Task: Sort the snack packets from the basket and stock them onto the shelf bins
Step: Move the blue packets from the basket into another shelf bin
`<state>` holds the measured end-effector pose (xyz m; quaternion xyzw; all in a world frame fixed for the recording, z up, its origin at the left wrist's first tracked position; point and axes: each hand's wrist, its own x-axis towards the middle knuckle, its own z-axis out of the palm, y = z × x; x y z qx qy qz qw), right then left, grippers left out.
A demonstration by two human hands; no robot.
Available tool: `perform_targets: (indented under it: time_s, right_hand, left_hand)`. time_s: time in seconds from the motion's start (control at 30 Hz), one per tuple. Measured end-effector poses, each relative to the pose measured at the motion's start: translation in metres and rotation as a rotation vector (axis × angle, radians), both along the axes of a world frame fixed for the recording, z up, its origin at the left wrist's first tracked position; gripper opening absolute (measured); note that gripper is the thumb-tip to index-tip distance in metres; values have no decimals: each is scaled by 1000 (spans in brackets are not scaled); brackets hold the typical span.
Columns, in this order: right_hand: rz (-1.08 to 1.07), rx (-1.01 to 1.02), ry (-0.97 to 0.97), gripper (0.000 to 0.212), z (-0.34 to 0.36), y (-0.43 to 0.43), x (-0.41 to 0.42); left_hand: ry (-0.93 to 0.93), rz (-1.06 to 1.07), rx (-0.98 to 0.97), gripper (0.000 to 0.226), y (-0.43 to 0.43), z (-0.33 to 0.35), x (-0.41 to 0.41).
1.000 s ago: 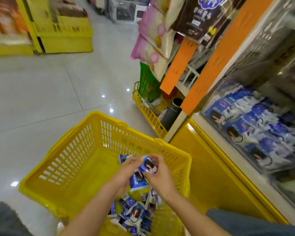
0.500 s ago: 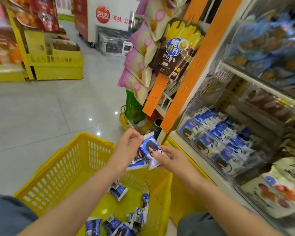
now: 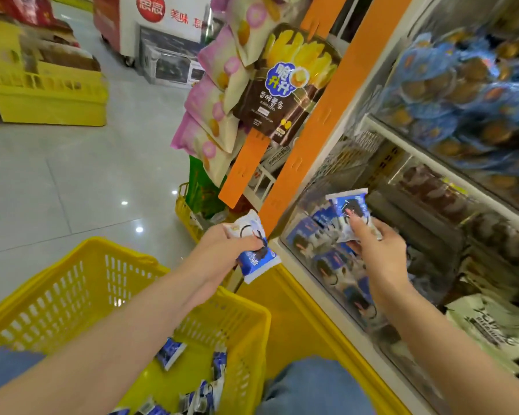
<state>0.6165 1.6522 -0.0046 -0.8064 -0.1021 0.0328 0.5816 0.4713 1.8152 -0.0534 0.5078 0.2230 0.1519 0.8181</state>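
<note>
Currently: your right hand (image 3: 375, 250) is pinching blue-and-white foil snack packet (image 3: 352, 211), long axis upright, over clear-fronted shelf bin (image 3: 336, 283) lying just below. Your left hand (image 3: 222, 244) is gripping second blue packet (image 3: 256, 259), hanging between bin and yellow plastic basket (image 3: 72, 295). Right hand nearer bin.

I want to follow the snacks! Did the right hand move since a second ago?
Yes. The right hand has left the yellow basket and now holds a blue packet up at the shelf bin of matching packets.
</note>
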Motion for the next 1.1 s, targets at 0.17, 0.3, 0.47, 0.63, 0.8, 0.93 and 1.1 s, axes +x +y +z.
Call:
perform_targets:
  time_s: [0.17,0.3,0.47,0.63,0.8,0.93,1.1]
  right_hand:
    - [-284,-290,-160,60,2,-13,76]
    - [-267,-529,-170,35,-6,-7,123]
    - [-224,-764,-206,48,-7,17,170]
    - [-292,-678,-269,64,-14,35,201]
    - [-224,-709,-363,58,-27,38,222]
    - [-208,-805,-384,36,-43,32,235]
    - [-201,-968,-454,42,-36,33,230]
  left_hand:
    - [-22,-49,49,7,-6,-4,29]
    - [4,-19,85,11,-1,-10,50]
    - [-33,-26,83,18,-1,-20,70]
    - [-83,17,127,14,1,-23,87]
    - [-71,15,142,15,6,-30,95]
    - [-101,1,105,13,6,-33,99]
    - [-57,-21,134,14,3,-33,99]
